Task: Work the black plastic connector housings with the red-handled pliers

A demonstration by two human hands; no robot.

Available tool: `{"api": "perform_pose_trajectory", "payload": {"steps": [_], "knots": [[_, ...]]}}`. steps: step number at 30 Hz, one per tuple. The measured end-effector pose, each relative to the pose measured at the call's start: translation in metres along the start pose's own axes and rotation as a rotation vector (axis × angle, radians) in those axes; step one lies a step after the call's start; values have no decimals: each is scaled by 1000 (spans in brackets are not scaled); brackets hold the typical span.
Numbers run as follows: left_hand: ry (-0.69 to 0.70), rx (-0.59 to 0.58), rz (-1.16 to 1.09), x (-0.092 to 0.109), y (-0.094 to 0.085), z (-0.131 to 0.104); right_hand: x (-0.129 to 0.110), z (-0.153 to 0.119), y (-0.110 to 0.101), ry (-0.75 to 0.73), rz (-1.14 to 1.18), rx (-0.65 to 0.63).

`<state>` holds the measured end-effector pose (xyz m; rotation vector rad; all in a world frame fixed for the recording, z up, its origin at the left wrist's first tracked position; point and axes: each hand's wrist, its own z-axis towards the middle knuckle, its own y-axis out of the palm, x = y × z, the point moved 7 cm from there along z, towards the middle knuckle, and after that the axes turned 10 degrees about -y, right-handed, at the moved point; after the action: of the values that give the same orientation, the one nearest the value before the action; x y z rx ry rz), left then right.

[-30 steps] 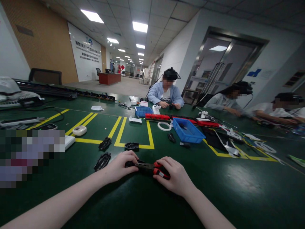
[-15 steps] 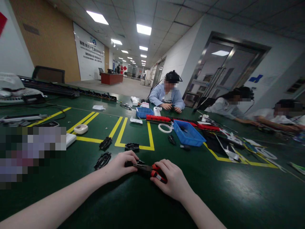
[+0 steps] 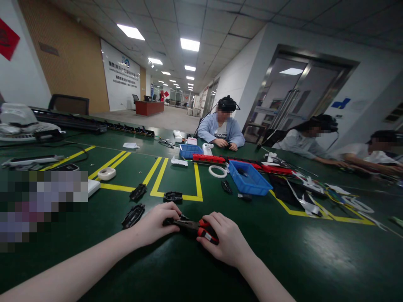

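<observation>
My right hand [image 3: 223,237] is wrapped round the red and black handles of a pair of pliers [image 3: 190,227]. The pliers' dark jaws point left and meet a small black part [image 3: 170,221] that my left hand [image 3: 157,222] pinches between thumb and fingers. How the jaws sit on the part is too small to tell. Black plastic pieces lie near my left hand: one [image 3: 133,215] beside the wrist, another [image 3: 138,192] farther back, and a third [image 3: 173,196] on the yellow tape just beyond the fingers.
A blue bin [image 3: 250,184] stands at the right, with a white ring [image 3: 217,171] beside it. Behind are a smaller blue bin [image 3: 190,151] and a red strip [image 3: 209,159]. Several people sit across and along the green table [image 3: 283,260]. A white round case [image 3: 106,173] lies left.
The view has shifted slightly. The pliers and the black part have tilted a little between my hands, and both hands keep their hold.
</observation>
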<state>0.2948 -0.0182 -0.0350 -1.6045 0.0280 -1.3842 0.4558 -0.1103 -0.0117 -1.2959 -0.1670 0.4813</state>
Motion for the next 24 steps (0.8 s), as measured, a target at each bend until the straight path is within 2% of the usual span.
{"api": "perform_pose_trajectory", "payload": {"steps": [10,24], "knots": [[-32,0,-59,1,-1,1,10,-3,-5,27,42,-46],[-26,8,-108,-1,-4,4,5,0,-2,-10,-33,3]]}}
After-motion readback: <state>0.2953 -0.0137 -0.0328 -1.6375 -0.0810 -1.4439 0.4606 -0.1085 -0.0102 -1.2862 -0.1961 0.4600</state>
